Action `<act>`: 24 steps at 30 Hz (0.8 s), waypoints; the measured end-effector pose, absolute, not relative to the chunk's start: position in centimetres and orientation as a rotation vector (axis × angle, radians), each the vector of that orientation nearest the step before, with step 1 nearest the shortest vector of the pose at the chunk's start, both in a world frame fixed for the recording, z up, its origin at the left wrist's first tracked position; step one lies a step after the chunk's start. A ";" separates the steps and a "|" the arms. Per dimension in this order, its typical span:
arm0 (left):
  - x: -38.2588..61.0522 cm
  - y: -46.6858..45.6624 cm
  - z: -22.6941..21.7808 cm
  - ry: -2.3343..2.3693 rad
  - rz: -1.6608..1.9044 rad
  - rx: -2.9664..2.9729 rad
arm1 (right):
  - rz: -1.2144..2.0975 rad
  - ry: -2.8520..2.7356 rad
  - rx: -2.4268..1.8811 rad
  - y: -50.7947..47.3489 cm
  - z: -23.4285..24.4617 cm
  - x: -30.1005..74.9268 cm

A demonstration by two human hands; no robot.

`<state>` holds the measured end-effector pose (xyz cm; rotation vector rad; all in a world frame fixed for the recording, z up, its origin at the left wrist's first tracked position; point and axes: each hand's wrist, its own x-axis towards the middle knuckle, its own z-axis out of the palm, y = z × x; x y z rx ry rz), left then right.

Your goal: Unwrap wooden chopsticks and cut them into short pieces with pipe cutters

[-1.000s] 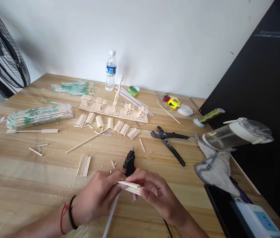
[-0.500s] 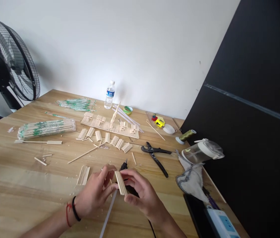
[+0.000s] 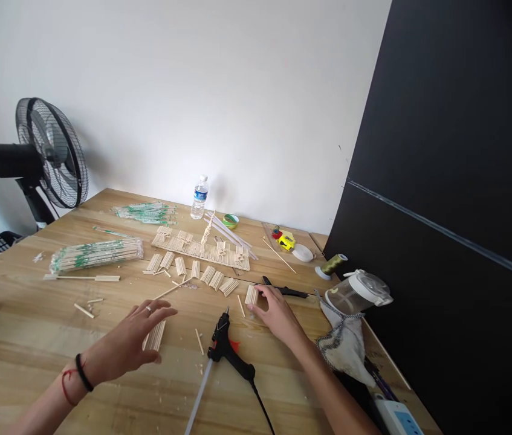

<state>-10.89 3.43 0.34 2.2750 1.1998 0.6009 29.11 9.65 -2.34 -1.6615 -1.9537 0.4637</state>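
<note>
My right hand (image 3: 278,314) pinches a small panel of glued wooden sticks (image 3: 251,295) by its right side, at the right end of a row of similar panels (image 3: 214,277). My left hand (image 3: 124,341), fingers spread, hovers over another stick panel (image 3: 158,336) and partly hides it. Between the hands lies a black glue gun (image 3: 226,347) with a clear glue stick in its rear and its nozzle pointing away from me. Behind the row stands a long stick-built base (image 3: 201,249) with small blocks and a twisted spire (image 3: 207,232).
Pliers (image 3: 289,291) lie just beyond my right hand. Farther right are a thread spool (image 3: 332,266), a clear lidded jar (image 3: 358,293) and a cloth (image 3: 344,347). Bagged sticks (image 3: 97,254), a water bottle (image 3: 199,198) and a fan (image 3: 51,154) stand at left and back.
My hands have moved apart. The right carried the stick panel forward and right to the row's end; the left let go and moved left. The glue gun is now uncovered.
</note>
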 end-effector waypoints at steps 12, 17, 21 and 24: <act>-12.9 2.6 -2.6 1.259 0.618 2.319 | 0.414 -1.878 -1.596 7.8 -1.6 29.2; -12.1 1.9 -1.4 1.323 0.751 2.115 | 0.457 -1.708 -1.548 3.6 1.0 27.4; -9.4 0.3 -0.1 1.154 0.941 1.598 | 0.861 -1.636 -1.351 -1.4 2.2 21.3; -6.7 -0.9 -0.2 0.941 1.052 1.346 | 1.224 -1.503 -1.137 -3.6 2.0 16.6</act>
